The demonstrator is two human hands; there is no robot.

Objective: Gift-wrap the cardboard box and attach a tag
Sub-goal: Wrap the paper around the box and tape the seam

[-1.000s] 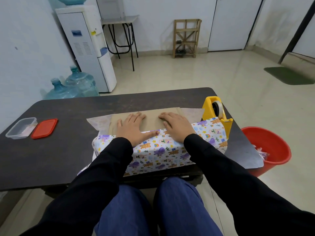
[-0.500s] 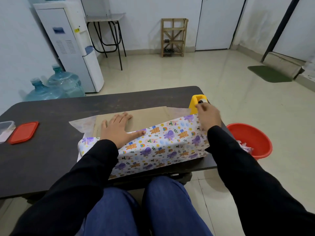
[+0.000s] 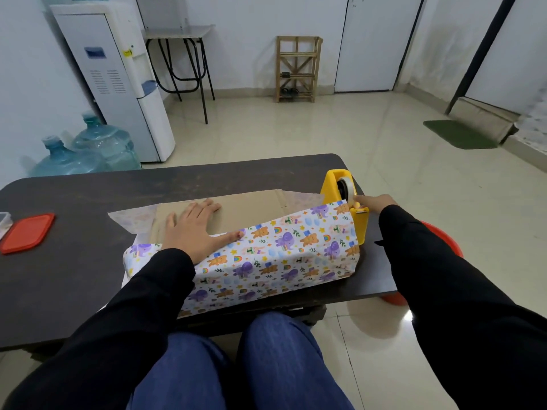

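Your left grip (image 3: 192, 229) stays flat, fingers straight, on the cardboard box (image 3: 248, 205) mid-worktop (image 3: 88, 196), thumb pinning the wrapping paper (image 3: 281, 255). Your right grip (image 3: 374, 202) has left the box for the yellow tape dispenser (image 3: 333, 184); whether it pinches tape, I cannot tell.

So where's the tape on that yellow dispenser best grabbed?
Probably the strip between the tape roll and the cutter at the near end of the tape dispenser, pinched from the right: that side is open, where the right hand reaches, while the raised wrapping paper crowds the left.
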